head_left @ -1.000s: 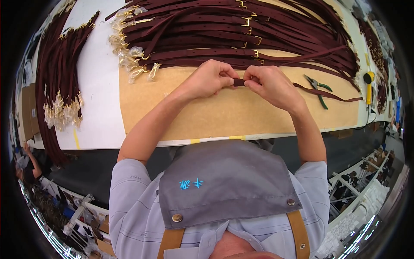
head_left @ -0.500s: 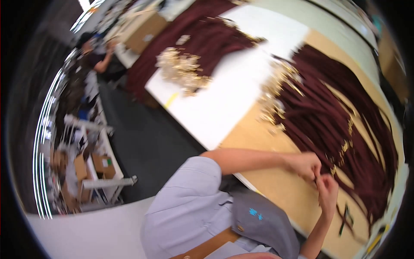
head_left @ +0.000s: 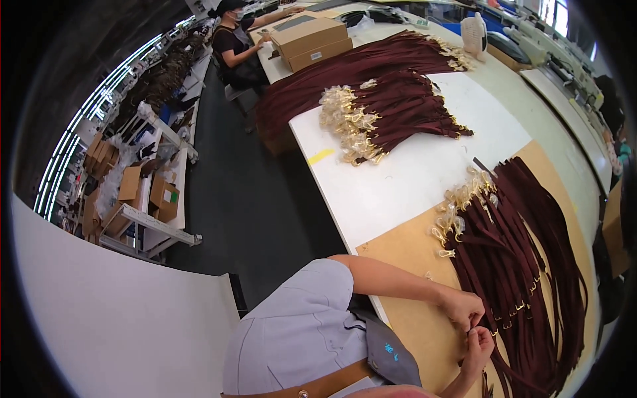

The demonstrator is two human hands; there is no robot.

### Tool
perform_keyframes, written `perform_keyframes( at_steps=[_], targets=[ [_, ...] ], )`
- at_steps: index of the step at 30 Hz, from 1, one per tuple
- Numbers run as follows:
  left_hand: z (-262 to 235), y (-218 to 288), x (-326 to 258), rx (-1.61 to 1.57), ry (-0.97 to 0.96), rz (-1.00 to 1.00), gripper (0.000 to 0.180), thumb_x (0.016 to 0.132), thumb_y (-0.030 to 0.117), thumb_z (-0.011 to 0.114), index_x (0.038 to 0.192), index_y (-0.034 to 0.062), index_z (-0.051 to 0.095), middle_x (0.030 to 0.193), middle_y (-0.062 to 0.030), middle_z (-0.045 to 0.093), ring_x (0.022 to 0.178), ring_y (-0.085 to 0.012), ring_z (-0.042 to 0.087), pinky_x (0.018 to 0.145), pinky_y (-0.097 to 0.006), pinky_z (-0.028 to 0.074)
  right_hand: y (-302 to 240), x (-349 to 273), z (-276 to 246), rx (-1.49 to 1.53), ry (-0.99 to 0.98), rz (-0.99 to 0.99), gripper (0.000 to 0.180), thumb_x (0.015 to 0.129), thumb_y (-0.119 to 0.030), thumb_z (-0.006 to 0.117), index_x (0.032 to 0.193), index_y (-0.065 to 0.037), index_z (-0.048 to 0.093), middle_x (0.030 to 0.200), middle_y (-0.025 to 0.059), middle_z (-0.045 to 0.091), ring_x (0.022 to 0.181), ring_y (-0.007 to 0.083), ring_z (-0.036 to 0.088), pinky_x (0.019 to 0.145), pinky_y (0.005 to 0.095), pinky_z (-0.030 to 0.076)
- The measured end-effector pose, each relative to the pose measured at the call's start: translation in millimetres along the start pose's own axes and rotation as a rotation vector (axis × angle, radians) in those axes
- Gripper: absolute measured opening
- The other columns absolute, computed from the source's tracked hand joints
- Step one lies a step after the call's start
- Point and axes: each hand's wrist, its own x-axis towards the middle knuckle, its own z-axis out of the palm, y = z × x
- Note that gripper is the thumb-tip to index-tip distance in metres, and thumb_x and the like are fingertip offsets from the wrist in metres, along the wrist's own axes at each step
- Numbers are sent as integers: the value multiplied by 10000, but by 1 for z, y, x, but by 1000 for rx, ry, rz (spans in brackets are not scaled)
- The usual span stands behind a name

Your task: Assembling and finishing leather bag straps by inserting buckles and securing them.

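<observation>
My left hand (head_left: 463, 308) and my right hand (head_left: 478, 346) meet at their fingertips over the near part of the table. Both are closed in a pinch on what looks like the end of a dark red strap; only a small dark bit shows between the fingers. Just right of them lies a spread of long dark red straps (head_left: 488, 249) with small gold buckles (head_left: 519, 307) along them. At its far left end are gold clasps in clear plastic wrapping (head_left: 451, 222).
A second bundle of dark red straps (head_left: 405, 109) lies on the white board (head_left: 398, 189), with more straps behind it. Cardboard boxes (head_left: 308, 40) stand near a seated person (head_left: 232, 50). A white fan (head_left: 474, 34) stands at the back; a cart (head_left: 156, 229) is across the aisle.
The view has swung and sharpened, showing more of the far table and the seated person. My hands appear lower in the picture, still pinched together beside the straps.
</observation>
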Motion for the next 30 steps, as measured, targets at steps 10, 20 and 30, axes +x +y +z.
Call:
perform_keyframes(
  at_steps=[10,20,30],
  targets=[
    [-10,19,-8,95,12,-50,235,778,124,690,938,-27,606,885,-124,660,866,-172,650,811,-319,533,-42,-8,12,10,18,104,117,880,-123,639,894,-7,623,736,-48,570,655,25,500,581,182,398],
    [-21,91,3,295,-59,45,171,777,79,654,913,-18,616,802,-101,663,718,-155,621,666,-291,496,-64,-23,8,-413,290,-466,136,906,-123,618,923,12,609,677,44,587,604,104,538,550,248,424],
    [33,78,-9,-200,453,211,182,930,112,569,1069,-3,595,1018,-58,597,923,-151,582,842,-303,465,-66,-39,1,-87,382,-338,179,964,-150,546,951,12,621,682,-3,591,610,56,504,557,224,414]
  ],
)
